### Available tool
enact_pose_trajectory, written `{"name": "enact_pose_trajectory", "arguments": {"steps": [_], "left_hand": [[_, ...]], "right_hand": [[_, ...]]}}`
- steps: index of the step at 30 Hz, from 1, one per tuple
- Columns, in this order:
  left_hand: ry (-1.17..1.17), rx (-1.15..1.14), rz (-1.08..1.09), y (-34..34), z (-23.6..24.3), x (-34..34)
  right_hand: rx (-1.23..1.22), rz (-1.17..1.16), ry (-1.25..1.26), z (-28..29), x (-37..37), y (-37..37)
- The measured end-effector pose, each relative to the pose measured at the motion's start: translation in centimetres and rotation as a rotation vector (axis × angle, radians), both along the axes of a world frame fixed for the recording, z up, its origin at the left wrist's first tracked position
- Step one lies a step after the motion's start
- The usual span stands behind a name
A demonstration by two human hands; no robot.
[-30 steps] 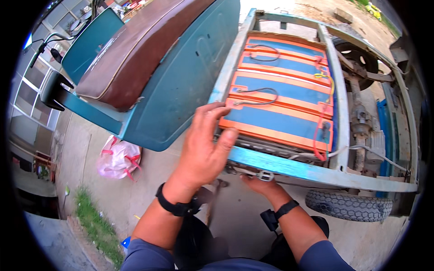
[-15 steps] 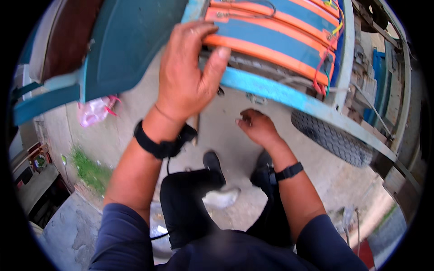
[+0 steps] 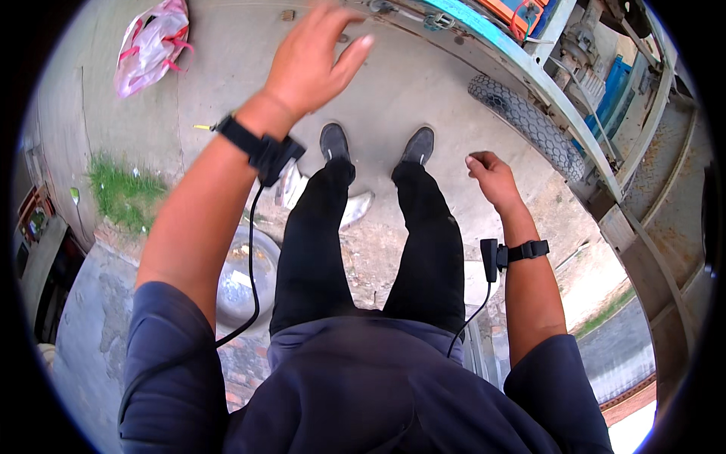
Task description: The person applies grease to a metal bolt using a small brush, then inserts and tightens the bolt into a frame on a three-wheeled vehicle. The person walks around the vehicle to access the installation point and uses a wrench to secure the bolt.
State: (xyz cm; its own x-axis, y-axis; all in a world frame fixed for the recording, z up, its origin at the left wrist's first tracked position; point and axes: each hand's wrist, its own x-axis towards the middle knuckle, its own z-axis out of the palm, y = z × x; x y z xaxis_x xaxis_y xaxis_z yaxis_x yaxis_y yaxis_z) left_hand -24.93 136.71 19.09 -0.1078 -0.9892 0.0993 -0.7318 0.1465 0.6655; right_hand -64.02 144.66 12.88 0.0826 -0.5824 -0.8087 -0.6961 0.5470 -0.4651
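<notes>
My left hand (image 3: 311, 66) is raised over the concrete floor with its thumb held away from the fingers. It is open and holds nothing; the fingertips are blurred. At the upper right, apart from that hand, runs the light-blue metal frame (image 3: 491, 32) of a vehicle. A corner of an orange-and-blue battery pack (image 3: 514, 10) shows behind the frame, with a red wire on it. My right hand (image 3: 495, 180) hangs to the right of my feet, fingers loosely curled, with nothing visible in it. The treaded tyre (image 3: 522, 121) is the thing nearest to it.
A white and pink plastic bag (image 3: 153, 49) lies on the floor at the upper left. Grass (image 3: 125, 189) grows below it. A round metal basin (image 3: 246, 280) stands left of my legs. Rusty metal framing (image 3: 665, 189) rises along the right. Cables (image 3: 255, 280) hang from my wrist straps.
My left hand has come off the battery pack's edge. The view has shifted, so the battery pack and vehicle frame now sit farther up and right. My right hand has moved right.
</notes>
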Motion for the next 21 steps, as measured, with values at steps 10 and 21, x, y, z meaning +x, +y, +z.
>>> {"name": "enact_pose_trajectory", "arguments": {"steps": [10, 21], "left_hand": [[-0.205, 0.818, 0.548, 35.7, 8.3, 8.5], [0.115, 1.226, 0.999, 56.0, 18.3, -3.6]], "right_hand": [[0.306, -0.154, -0.015, 8.9, 3.6, 3.4], [0.207, 0.225, -0.079, 15.9, 14.2, -1.4]]}}
